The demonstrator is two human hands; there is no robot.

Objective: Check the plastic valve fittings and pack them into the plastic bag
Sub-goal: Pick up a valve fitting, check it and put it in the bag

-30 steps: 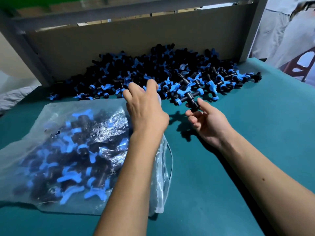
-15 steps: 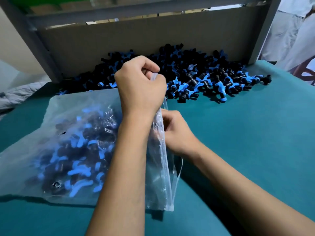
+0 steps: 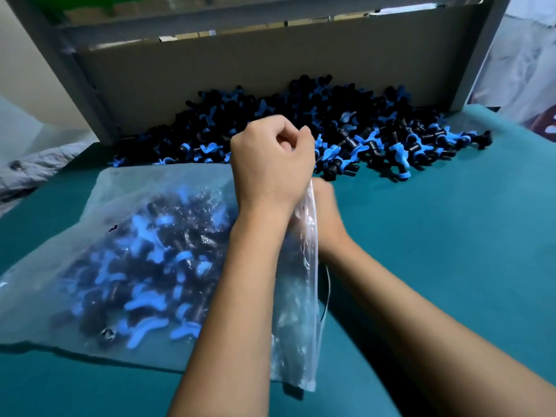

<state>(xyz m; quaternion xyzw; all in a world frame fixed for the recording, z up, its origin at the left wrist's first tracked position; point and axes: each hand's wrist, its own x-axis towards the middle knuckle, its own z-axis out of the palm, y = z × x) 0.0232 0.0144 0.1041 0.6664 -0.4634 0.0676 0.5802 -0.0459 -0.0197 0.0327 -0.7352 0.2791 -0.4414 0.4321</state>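
Note:
A clear plastic bag (image 3: 99, 212) lies on the teal table, holding several black valve fittings with blue handles (image 3: 156, 266). My left hand (image 3: 270, 164) grips the upper edge of the bag's mouth and holds it lifted. Just behind that edge, my right hand (image 3: 328, 215) sits at the bag's opening; it is blurred, and its fingers are hidden by the plastic and my left hand. A large pile of loose fittings (image 3: 361, 127) lies beyond my hands against the back board.
A cardboard back board (image 3: 240, 70) stands in a grey metal frame (image 3: 69, 73) behind the pile. The teal table surface (image 3: 451, 236) extends to the right. White fabric hangs at the far right (image 3: 529, 55), and grey cloth lies off the left edge (image 3: 30, 173).
My right hand took a fitting from the pile and moved to the bag's mouth. My left hand closed on the bag's edge and raised it.

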